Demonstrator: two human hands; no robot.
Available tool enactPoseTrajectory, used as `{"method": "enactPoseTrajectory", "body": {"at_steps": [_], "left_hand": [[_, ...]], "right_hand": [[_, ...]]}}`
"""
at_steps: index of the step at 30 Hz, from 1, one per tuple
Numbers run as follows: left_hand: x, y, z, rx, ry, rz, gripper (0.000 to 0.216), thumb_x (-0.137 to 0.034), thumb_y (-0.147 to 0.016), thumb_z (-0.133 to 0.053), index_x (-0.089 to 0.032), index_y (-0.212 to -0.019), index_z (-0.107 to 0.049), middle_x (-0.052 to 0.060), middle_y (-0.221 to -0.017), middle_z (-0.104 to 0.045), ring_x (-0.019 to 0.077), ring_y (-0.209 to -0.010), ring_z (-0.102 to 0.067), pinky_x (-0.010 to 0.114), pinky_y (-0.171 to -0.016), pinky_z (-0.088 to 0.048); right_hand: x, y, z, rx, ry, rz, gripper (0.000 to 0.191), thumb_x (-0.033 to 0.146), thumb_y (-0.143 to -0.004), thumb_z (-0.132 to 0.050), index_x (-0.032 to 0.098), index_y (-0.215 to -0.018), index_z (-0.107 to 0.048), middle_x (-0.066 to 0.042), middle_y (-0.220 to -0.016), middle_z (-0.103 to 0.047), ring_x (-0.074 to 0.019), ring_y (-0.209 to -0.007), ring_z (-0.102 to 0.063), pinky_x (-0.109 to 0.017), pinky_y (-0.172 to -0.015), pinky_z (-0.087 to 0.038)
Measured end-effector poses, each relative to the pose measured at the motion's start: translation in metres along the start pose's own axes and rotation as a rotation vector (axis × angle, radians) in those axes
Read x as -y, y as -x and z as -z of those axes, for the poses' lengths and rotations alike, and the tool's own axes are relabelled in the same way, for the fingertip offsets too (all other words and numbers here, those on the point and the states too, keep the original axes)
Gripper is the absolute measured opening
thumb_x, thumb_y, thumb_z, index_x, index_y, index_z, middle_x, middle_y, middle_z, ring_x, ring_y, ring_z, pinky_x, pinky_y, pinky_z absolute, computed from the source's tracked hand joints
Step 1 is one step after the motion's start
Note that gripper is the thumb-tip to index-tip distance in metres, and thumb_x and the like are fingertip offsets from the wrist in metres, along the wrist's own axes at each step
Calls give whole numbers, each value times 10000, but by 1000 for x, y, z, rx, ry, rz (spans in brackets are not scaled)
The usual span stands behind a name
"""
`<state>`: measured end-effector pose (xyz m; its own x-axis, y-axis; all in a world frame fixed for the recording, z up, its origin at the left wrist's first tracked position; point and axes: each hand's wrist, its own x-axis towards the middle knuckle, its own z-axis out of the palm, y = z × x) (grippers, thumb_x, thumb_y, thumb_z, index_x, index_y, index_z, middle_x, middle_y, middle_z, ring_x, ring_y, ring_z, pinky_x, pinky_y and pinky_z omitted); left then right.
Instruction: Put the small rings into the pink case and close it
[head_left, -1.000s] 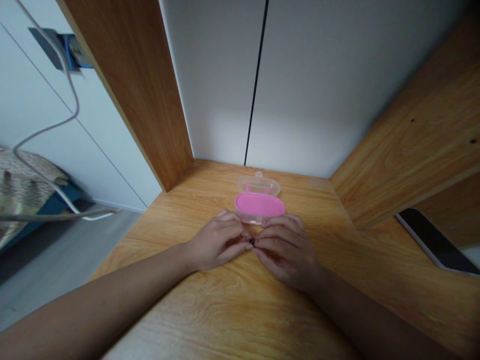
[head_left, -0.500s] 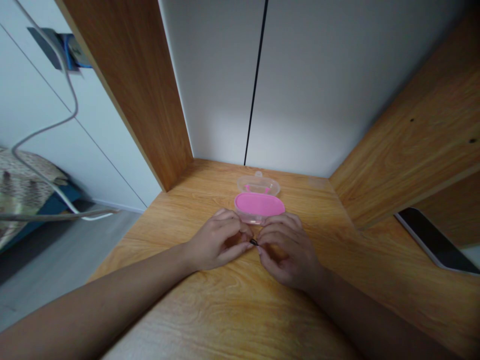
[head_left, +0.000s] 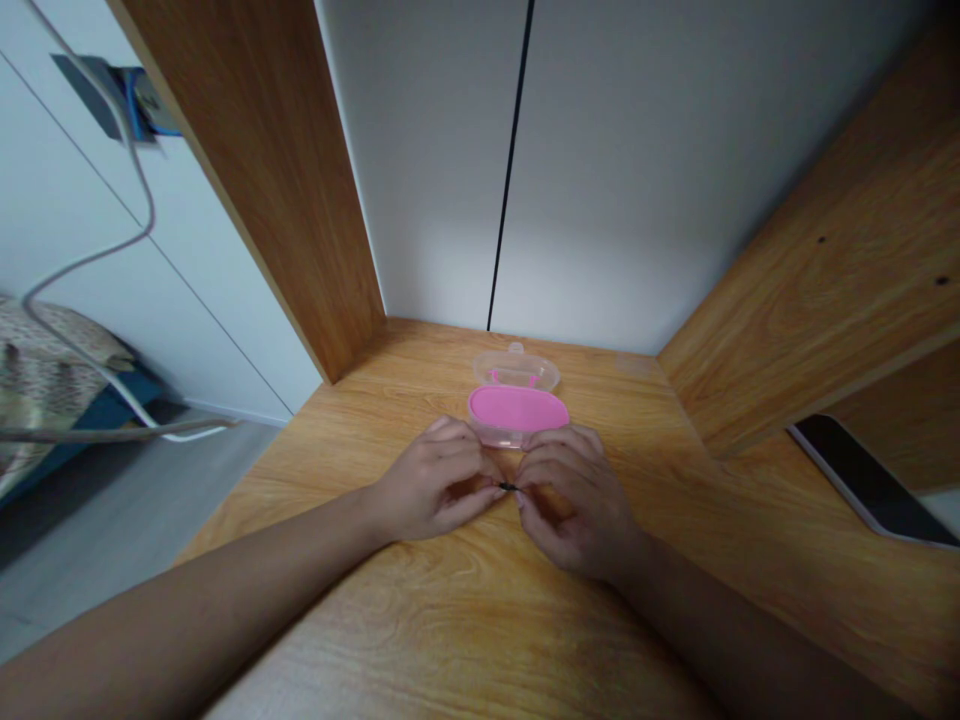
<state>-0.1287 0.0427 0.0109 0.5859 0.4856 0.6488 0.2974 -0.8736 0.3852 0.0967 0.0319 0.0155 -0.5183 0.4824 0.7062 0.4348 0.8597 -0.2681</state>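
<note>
Between my two hands is a small, thin black piece [head_left: 508, 486], too small to name; its ends are hidden by fingertips. My left hand [head_left: 442, 478] pinches its left end between thumb and finger. My right hand [head_left: 574, 492] pinches the right end in the same way. Both hands rest low over the wooden tabletop [head_left: 450, 620]. Just beyond the fingers stands an oval clear plastic case [head_left: 502, 437] with a pink inner surface [head_left: 519, 409]. Its clear lid [head_left: 517, 370] is tipped back behind it, with a small tab at the far edge.
A dark-screened phone [head_left: 862, 475] lies to the right, beside the wooden side panel [head_left: 810, 300]. White panels [head_left: 442, 200] close off the back. On the left, a white cable [head_left: 142, 238] hangs past the wooden upright [head_left: 277, 190], near a patterned cloth [head_left: 52, 350].
The black piece has turned slightly between my fingertips and now looks flatter and thinner. My hands have barely moved, and the case stays in place.
</note>
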Motion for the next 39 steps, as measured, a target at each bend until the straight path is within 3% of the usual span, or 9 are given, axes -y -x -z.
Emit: {"method": "enactPoseTrajectory", "body": {"at_steps": [6,29,39], "left_hand": [[0,0,-1,11,-40,7,123,-296,-904,-649,-193,-836,-658,38,-769,-665,179,-788,-613,336,-782,-450],[0,0,0,-15,-24,12,72,-252,-880,-660,-181,-888,-663,45,-786,-694,188,-792,-622,357,-789,-442],[-2,-1,0,-39,-15,32,73,-244,-877,-645,-181,-842,-650,42,-758,-693,182,-771,-611,347,-766,-437]], "right_hand": [[1,0,1,-6,-9,3,226,124,-768,-643,251,-945,-582,2,-832,-704,-222,-901,-646,-436,-869,-451],[-1,1,-2,-38,55,32,209,131,-795,-703,258,-942,-626,21,-821,-733,-219,-916,-655,-428,-875,-448],[0,1,-2,-67,50,71,252,167,-815,-737,262,-1033,-654,14,-880,-765,-210,-936,-680,-410,-871,-471]]}}
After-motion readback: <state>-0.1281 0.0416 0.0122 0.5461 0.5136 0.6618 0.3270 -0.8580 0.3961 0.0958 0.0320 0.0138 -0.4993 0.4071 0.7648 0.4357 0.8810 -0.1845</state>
